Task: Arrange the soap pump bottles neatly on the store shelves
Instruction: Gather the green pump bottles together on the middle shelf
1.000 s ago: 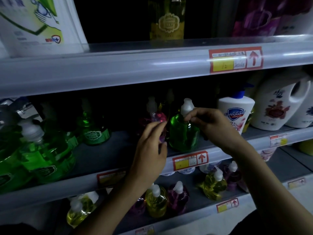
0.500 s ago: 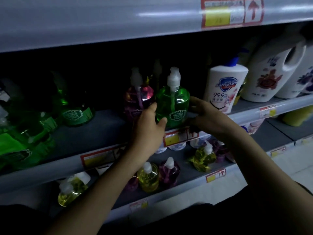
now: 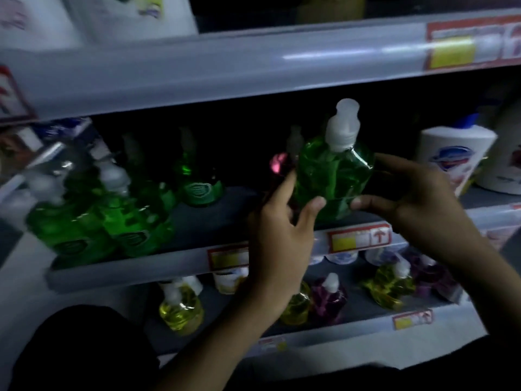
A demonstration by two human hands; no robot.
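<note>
A green soap pump bottle (image 3: 334,172) with a white pump top is held between both hands, tilted slightly and seemingly lifted just above the middle shelf (image 3: 203,224). My left hand (image 3: 282,224) grips its lower left side, thumb on the front. My right hand (image 3: 417,201) holds its right side. A pink pump bottle (image 3: 279,165) stands right behind my left fingers. Several green pump bottles (image 3: 112,218) cluster at the shelf's left, and another green one (image 3: 201,184) stands further back.
A white Safeguard bottle (image 3: 451,162) stands to the right on the same shelf. The lower shelf (image 3: 352,331) carries yellow (image 3: 180,309) and purple (image 3: 329,297) pump bottles. The upper shelf's rail (image 3: 253,66) overhangs the hands, with white refill packs (image 3: 127,15) above.
The green bottle has turned so its label no longer faces me, and it tilts in my hands. My view has shifted and tilted; both hands stay on the bottle.
</note>
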